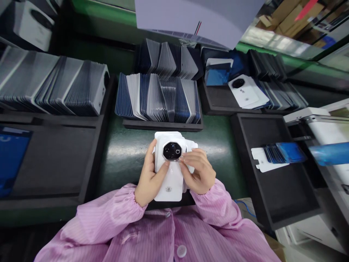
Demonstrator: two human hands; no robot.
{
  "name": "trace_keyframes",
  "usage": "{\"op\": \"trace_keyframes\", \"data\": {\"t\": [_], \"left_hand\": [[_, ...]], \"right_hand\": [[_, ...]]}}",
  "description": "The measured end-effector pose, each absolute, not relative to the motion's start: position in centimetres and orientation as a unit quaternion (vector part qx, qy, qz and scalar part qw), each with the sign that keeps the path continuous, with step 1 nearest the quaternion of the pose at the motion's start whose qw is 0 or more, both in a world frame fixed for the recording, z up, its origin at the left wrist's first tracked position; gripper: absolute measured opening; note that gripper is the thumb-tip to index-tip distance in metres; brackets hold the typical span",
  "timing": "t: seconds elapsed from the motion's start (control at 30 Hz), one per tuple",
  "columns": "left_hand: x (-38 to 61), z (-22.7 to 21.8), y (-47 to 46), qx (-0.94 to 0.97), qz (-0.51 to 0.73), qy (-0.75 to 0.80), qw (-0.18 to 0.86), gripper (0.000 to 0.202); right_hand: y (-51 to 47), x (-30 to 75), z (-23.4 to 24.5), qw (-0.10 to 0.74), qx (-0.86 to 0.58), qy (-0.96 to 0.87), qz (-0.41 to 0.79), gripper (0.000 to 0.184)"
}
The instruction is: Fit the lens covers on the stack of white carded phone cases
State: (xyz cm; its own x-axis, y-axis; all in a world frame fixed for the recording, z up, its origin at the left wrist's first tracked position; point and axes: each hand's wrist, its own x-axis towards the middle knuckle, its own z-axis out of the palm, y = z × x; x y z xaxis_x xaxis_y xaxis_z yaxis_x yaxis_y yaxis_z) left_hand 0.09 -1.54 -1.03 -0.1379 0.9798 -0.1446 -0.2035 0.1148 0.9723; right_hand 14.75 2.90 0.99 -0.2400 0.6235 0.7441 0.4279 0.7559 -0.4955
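My left hand (151, 178) grips a small stack of white phone back panels (170, 182) by its left side, thumb lying on the top one. That top panel has a black octagonal camera area (172, 150) and a small printed mark near its lower end. At the camera area's lower right corner, the fingertips of my right hand (199, 169) are pinched together; a thin clear edge shows there, but what they hold is too small to name. Other white panels in the stack stick out to the right, partly hidden behind the right hand.
Ahead stands a black tray (163, 124) packed with upright panels. A left tray (54, 160) has more panels behind it. At right, a tray (280, 196) holds blue film-covered pieces (290, 152); behind it lie white panels (242, 92). A large pale box (191, 14) overhangs the back.
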Motion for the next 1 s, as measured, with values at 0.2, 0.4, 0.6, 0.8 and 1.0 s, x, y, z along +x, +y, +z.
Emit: {"op": "trace_keyframes", "data": {"t": [0.2, 0.4, 0.6, 0.8, 1.0], "left_hand": [[0.3, -1.1, -1.8, 0.371, 0.542, 0.506, 0.559, 0.070], [0.4, -0.9, -1.6, 0.345, 0.542, 0.494, 0.586, 0.073], [0.2, -0.5, -1.3, 0.311, 0.560, 0.485, 0.596, 0.076], [-0.2, 0.2, -0.9, 0.269, 0.584, 0.484, 0.593, 0.077], [-0.2, 0.5, -0.6, 0.229, 0.583, 0.486, 0.609, 0.075]], "right_hand": [[3.2, 15.0, 0.5, 0.498, -0.471, -0.723, 0.086, 0.029], [3.8, 15.2, 0.7, 0.401, -0.508, -0.702, 0.297, 0.045], [5.7, 18.2, 0.8, 0.601, -0.511, -0.512, 0.340, 0.019], [7.4, 21.9, 1.4, 0.652, -0.533, -0.392, 0.370, 0.025], [5.9, 18.2, -0.8, 0.355, -0.601, -0.622, 0.355, 0.024]]}}
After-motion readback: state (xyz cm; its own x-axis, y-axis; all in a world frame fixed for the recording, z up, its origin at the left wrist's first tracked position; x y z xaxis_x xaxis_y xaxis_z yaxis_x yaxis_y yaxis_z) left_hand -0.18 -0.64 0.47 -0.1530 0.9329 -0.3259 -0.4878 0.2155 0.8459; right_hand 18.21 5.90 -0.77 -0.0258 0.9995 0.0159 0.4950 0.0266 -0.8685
